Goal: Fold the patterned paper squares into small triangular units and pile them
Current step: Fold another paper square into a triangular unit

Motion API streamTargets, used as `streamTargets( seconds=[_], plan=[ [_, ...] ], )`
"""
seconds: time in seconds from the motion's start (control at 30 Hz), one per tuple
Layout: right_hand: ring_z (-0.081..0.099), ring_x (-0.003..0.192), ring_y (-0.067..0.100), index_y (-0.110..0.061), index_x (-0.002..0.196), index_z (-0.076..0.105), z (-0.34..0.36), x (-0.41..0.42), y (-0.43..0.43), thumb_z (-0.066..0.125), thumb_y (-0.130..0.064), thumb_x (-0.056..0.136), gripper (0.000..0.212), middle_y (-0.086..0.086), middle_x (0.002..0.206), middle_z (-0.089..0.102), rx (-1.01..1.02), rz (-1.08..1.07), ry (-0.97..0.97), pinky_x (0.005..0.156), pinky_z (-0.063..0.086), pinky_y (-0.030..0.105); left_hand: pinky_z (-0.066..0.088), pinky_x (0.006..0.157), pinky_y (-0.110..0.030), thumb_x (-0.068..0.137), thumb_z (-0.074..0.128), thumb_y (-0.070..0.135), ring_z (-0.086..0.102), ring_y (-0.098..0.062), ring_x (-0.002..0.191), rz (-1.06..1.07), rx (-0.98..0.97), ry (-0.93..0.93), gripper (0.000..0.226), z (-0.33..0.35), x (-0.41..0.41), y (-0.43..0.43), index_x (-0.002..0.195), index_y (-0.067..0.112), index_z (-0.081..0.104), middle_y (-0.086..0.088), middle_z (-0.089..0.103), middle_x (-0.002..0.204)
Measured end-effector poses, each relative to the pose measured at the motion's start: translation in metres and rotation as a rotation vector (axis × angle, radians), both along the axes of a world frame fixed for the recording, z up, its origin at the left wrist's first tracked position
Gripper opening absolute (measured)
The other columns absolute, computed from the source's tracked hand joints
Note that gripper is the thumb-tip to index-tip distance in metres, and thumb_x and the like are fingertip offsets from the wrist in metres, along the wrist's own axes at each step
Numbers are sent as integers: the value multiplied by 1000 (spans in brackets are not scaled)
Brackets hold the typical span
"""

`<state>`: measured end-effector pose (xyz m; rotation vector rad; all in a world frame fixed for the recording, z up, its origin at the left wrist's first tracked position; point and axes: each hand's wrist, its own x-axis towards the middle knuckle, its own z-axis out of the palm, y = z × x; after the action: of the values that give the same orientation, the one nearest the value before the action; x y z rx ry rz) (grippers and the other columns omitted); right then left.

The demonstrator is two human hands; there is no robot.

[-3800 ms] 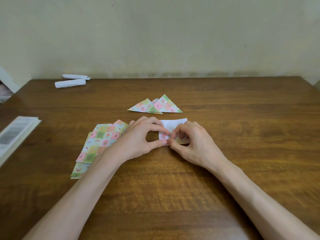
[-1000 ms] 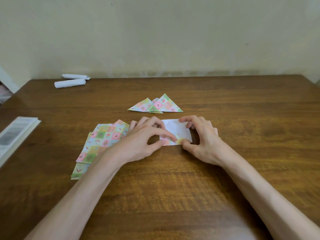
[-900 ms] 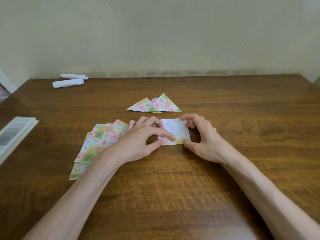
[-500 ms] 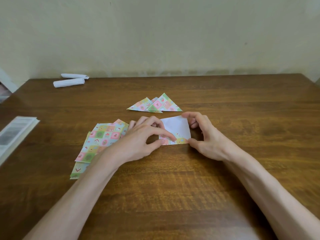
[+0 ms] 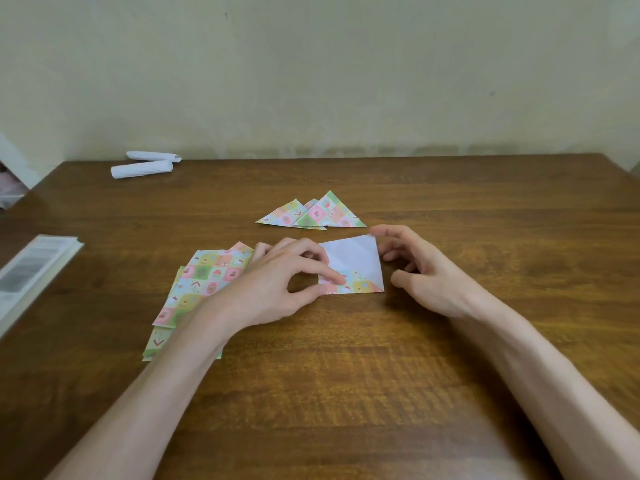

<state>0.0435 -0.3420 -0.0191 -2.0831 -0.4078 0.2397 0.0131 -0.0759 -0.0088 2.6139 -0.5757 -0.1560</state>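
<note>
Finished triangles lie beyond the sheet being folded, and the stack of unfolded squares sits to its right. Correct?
Not quite: the stack of squares sits left of the sheet, as the head view shows. The triangles do lie beyond it.

Both yr forearms run in bare from the table's (image 5: 346, 393) near edge, converging twd its middle. L hand (image 5: 273, 285) is palm down: index tip & thumb pinch the paper square (image 5: 356, 261) at its near-left corner, other fingers curled. R hand (image 5: 429, 275) is loose & half-curled, w/ index tip touching the square's far-right corner and thumb just apart from it.
</note>
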Motion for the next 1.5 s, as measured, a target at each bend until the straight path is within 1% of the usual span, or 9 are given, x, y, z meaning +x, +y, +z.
streamTargets(
  seconds=[0.3,0.43,0.57,0.67,0.73,0.87,1.03,1.27,1.5],
  plan=[
    [55,94,0,-37,121,69,-3,-4,4,56,10,84,62,-19,100,63,-214,-19,-412,82,39,14,25,105,-33,97,67,43,36,9,133,15,-96,-21,18,-5,1,0,112,52,74,36,57,127],
    [53,101,9,-31,110,76,-5,-2,3,68,-5,92,32,-13,106,66,-314,-48,-535,81,34,10,27,105,-34,99,66,39,34,7,135,-9,-84,-30,21,-5,0,-1,112,53,74,35,55,130],
    [50,111,13,-31,97,79,-3,-3,2,80,-14,86,20,-10,114,59,-315,-44,-598,84,46,29,27,102,-30,99,65,37,34,5,131,4,-56,-88,22,-4,0,-1,113,52,74,30,51,129],
    [43,129,19,-33,88,78,3,-4,3,83,-20,81,15,-6,132,54,-307,14,-658,97,38,32,31,95,-28,97,69,32,44,-1,119,19,-32,-223,21,-5,0,0,110,46,78,24,55,121],
    [42,137,18,-35,85,75,6,-6,3,82,-22,79,16,-11,133,57,-317,74,-657,101,33,37,39,89,-31,95,72,29,52,-6,105,15,-26,-319,17,-7,0,0,106,40,80,20,59,111],
    [54,126,8,-37,88,72,3,-10,7,73,-30,79,11,-24,100,69,-361,145,-657,109,29,39,49,86,-39,97,68,40,61,-4,94,-30,-115,-329,15,-8,-6,-7,104,33,80,19,65,97],
    [58,103,6,-37,92,77,4,-12,11,71,-43,84,11,-22,88,67,-280,141,-649,105,34,37,45,88,-28,82,66,73,58,1,94,-50,-97,-310,47,-8,-14,-10,103,33,80,20,68,98],
    [59,102,9,-31,97,78,2,-6,4,81,-37,86,13,-19,100,67,-240,202,-477,94,49,41,52,84,-37,85,84,35,65,-1,97,-62,-178,-342,10,-13,-8,-9,92,27,84,20,74,98],
    [58,80,13,-25,84,73,6,-7,0,68,-43,97,23,-12,85,64,-215,224,-329,69,40,18,53,76,-37,85,75,54,62,-7,82,60,-190,-193,20,-10,-10,-7,93,36,81,22,64,86]
  ],
)
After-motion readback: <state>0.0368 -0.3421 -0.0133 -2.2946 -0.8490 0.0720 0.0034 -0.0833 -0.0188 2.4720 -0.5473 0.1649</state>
